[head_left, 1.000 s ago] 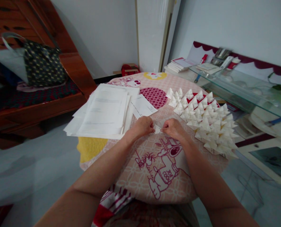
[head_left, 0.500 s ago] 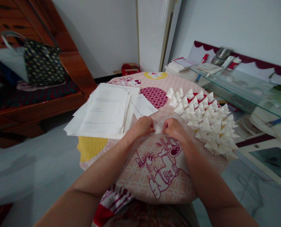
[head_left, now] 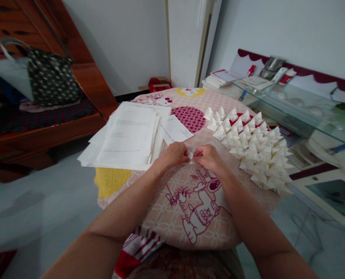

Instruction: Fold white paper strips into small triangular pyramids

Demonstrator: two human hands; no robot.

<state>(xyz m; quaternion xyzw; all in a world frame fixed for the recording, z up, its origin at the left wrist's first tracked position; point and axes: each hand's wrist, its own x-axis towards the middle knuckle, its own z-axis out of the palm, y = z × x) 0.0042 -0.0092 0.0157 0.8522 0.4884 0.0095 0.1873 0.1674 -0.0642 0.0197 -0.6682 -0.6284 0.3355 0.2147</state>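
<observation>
Between my two hands is a small folded piece of white paper (head_left: 190,157), mostly covered by my fingers. My left hand (head_left: 176,154) pinches its left side, low over the patterned tablecloth (head_left: 172,217). From the right, my right hand (head_left: 206,155) has its fingertips closed on the same paper, close to the left fingers. Just beyond my left hand lies a loose printed slip (head_left: 176,130). To its left rests a stack of printed sheets (head_left: 128,135). Right of my hands, several folded white paper pieces (head_left: 254,143) stand in rows with their points up.
A glass-topped cabinet (head_left: 300,110) borders the table on the right, with a paper stack (head_left: 219,79) and metal tins (head_left: 273,68) on it. At the left is a wooden bench (head_left: 88,83) with a dotted bag (head_left: 52,79). A red item (head_left: 159,84) sits behind the table.
My right hand has shifted left, bringing its fingertips nearer my left hand, and less of the small folded paper shows. The left hand stays almost where it was.
</observation>
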